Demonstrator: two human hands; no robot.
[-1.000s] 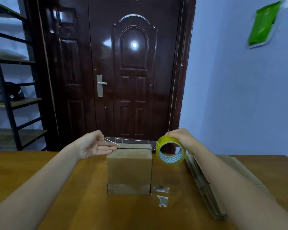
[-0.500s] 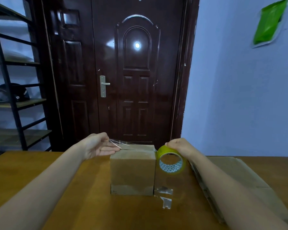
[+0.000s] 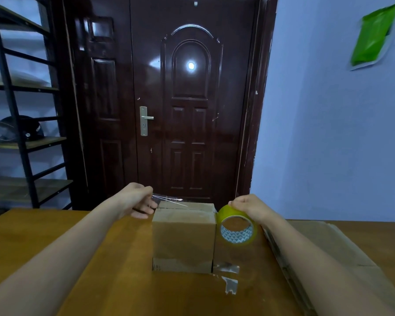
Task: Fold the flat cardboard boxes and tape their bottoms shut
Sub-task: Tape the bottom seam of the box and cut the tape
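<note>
Pinching clear tape [image 3: 169,199] end with left hand [image 3: 135,202], right hand [image 3: 249,207] curling over tape roll [image 3: 236,226] beside folded box [image 3: 184,236] mid-table; likely handling light, sticky, prone to wrinkling; probably keeping taut, gripping at ends only

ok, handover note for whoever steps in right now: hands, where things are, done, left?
Left hand: pinches the free end of the clear tape strip at the box's left edge.
Right hand: grips the tape roll at the box's right side.
Folded box stands mid-table, strip stretched over its top seam.
Flat cardboard stack lies to the right.
Done: box folded, strip pulled across.
Left: press the strip down, cut it, then fold the remaining flats.
</note>
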